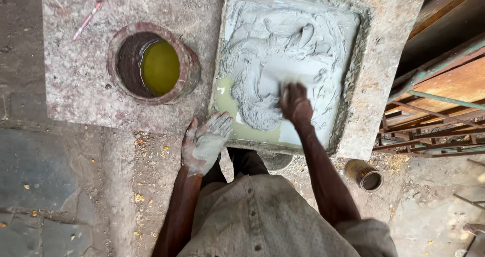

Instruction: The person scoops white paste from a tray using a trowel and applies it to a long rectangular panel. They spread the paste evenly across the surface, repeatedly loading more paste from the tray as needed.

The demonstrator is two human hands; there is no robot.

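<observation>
A square tray [359,60] set in a stone slab holds thick grey paste [283,44] with a yellowish liquid [227,103] pooled at its near left corner. My right hand [294,104] is pressed into the paste near the tray's front, its fingertips blurred and buried in the grey mass. My left hand [204,142], coated in grey paste, hangs with fingers spread just outside the tray's near left corner and holds nothing.
A round hole [151,64] in the slab, left of the tray, holds yellow-green liquid. A thin pink stick [87,20] lies at the slab's far left. A rusty tin can [365,175] sits on the ground at right. Wooden and metal frames [439,110] stand along the right.
</observation>
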